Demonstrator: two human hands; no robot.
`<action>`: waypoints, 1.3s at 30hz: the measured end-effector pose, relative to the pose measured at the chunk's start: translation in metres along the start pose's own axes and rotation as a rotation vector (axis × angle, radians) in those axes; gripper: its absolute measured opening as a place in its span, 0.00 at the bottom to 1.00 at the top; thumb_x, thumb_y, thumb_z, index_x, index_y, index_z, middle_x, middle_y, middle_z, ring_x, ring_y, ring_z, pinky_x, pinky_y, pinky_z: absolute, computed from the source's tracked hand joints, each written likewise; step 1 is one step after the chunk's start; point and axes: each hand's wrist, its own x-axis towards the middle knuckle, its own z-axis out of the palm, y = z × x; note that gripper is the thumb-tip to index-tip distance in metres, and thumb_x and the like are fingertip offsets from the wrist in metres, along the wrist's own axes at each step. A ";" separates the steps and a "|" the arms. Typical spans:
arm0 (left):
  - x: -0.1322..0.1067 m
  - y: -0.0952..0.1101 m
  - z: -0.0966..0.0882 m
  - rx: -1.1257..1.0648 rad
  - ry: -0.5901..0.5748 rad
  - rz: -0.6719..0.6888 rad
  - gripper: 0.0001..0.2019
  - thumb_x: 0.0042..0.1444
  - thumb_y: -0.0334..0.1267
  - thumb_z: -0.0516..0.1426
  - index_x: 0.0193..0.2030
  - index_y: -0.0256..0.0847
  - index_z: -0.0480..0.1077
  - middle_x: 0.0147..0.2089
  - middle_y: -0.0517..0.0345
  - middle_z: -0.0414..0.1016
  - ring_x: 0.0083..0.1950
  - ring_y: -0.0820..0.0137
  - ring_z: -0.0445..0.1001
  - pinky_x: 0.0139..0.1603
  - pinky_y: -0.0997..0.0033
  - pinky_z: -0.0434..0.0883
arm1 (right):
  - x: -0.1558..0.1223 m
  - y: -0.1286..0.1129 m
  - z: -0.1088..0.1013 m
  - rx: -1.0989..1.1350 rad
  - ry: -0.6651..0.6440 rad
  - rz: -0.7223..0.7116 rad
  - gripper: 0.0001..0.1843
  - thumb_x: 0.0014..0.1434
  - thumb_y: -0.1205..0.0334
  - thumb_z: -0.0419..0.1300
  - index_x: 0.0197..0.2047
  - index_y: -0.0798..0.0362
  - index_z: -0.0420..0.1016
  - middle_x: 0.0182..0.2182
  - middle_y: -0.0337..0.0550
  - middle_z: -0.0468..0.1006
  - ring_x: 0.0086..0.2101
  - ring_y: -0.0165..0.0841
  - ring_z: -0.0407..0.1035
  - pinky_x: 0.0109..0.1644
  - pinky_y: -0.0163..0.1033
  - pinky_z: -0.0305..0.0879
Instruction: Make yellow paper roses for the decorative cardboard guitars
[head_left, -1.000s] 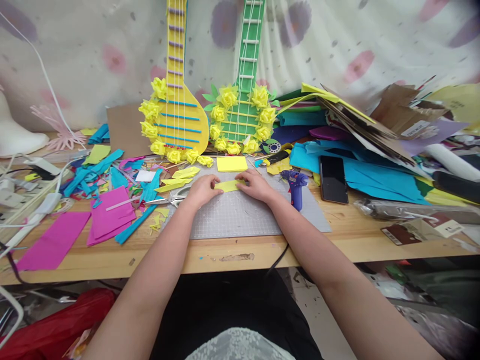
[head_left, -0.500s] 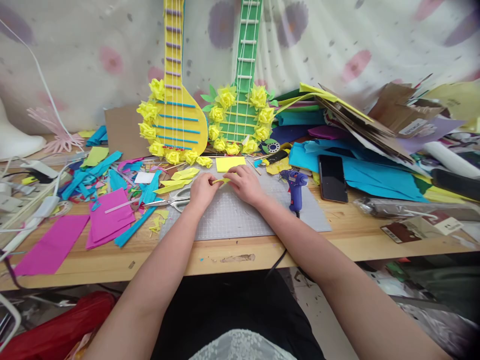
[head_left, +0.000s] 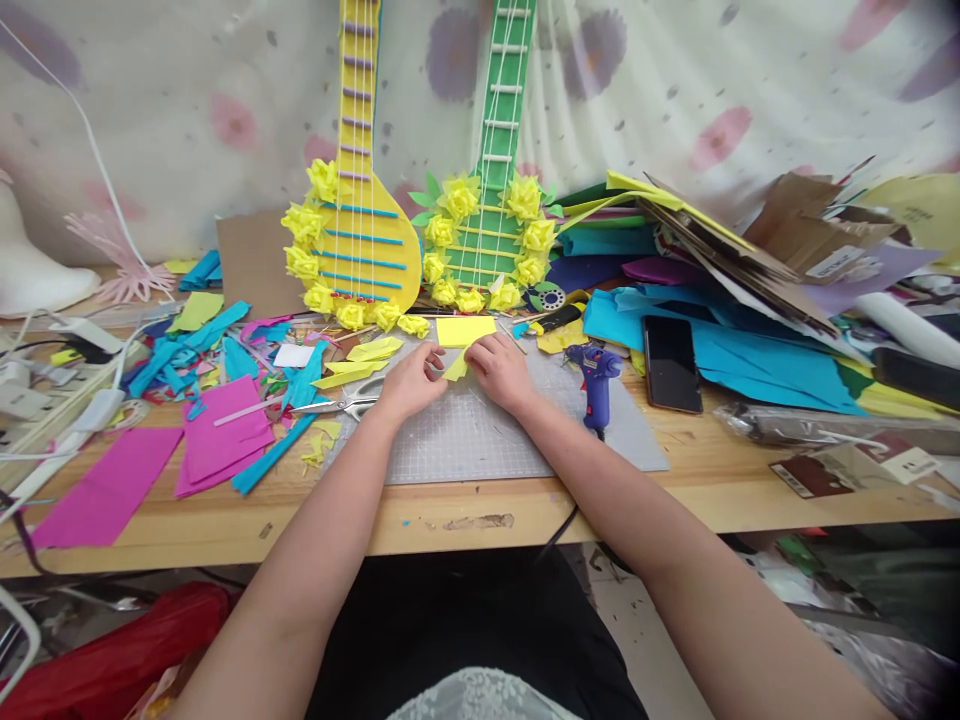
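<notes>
Over the grey cutting mat (head_left: 465, 440), my right hand (head_left: 501, 370) pinches a small piece of yellow paper (head_left: 456, 367) that points down to the left. My left hand (head_left: 412, 380) is just left of the paper, fingers curved and apart, with nothing seen in it. A flat yellow paper square (head_left: 466, 331) lies behind my hands. Cut yellow paper pieces (head_left: 364, 360) and scissors (head_left: 352, 402) are to the left of my left hand. To the right, a blue glue gun (head_left: 597, 385) stands on the mat.
Yellow (head_left: 367, 250) and green (head_left: 487, 235) paper-flowered model instruments lean against the curtain at the back. Magenta sheets (head_left: 225, 440) and blue scraps lie left. A phone (head_left: 673, 363), blue paper (head_left: 772, 360) and a cardboard pile (head_left: 720, 235) are on the right.
My left hand has let go of the yellow paper and drawn slightly away, its fingers parting. The paper stays in my right hand and now hangs tilted. The view has shifted slightly.
</notes>
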 end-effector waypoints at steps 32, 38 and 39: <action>0.012 -0.015 0.020 -0.494 0.199 -0.172 0.31 0.38 0.31 0.62 0.53 0.41 0.61 0.26 0.61 0.74 0.27 0.70 0.73 0.31 0.70 0.71 | -0.003 -0.008 0.000 -0.005 0.145 0.020 0.18 0.51 0.59 0.58 0.45 0.54 0.67 0.41 0.50 0.68 0.44 0.42 0.58 0.49 0.47 0.53; 0.011 -0.014 0.021 -0.494 0.137 -0.118 0.28 0.39 0.30 0.60 0.51 0.41 0.64 0.31 0.58 0.76 0.29 0.71 0.73 0.33 0.70 0.70 | 0.000 -0.008 0.005 0.048 0.137 -0.050 0.21 0.51 0.70 0.53 0.50 0.55 0.63 0.37 0.46 0.71 0.42 0.39 0.60 0.55 0.49 0.51; 0.011 -0.014 0.021 -0.483 0.134 -0.128 0.27 0.39 0.31 0.61 0.51 0.41 0.64 0.30 0.58 0.76 0.29 0.71 0.73 0.33 0.70 0.70 | -0.001 -0.008 0.005 0.058 0.158 -0.064 0.24 0.51 0.70 0.53 0.53 0.55 0.61 0.39 0.46 0.71 0.43 0.39 0.60 0.56 0.49 0.49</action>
